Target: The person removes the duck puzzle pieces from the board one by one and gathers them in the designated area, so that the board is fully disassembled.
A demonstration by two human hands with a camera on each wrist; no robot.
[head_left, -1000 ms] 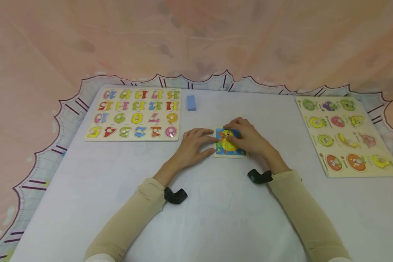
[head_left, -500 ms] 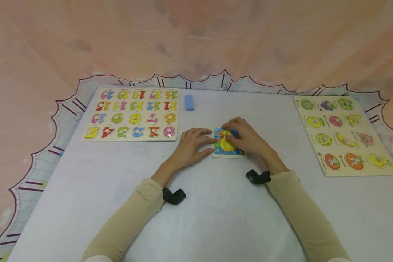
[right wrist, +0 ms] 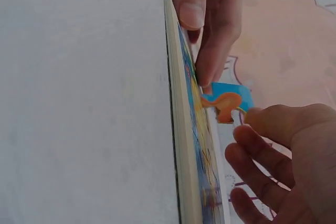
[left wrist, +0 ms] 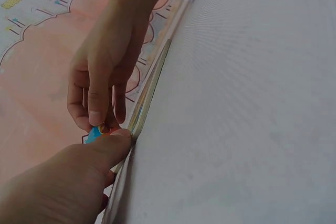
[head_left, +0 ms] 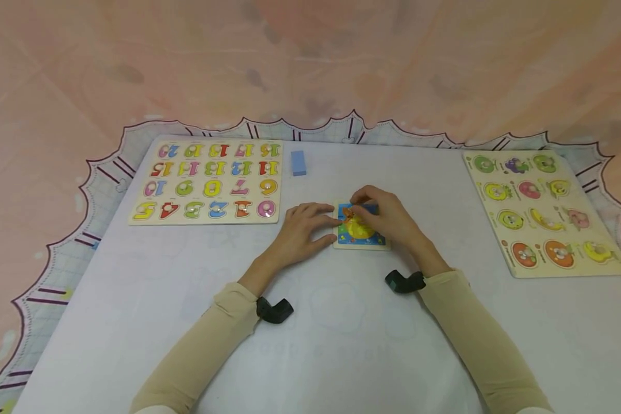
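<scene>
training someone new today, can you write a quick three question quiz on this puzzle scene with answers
1. Which hand pinches the blue-and-orange piece?
2. True or false: the blue block lies on the fruit board.
3. Fill in: the left hand is at the edge of the ____ puzzle.

Key
1. The right hand.
2. False; it lies on the table beside the number board.
3. Duck: its fingers are at the left edge of the duck puzzle in the head view.
</scene>
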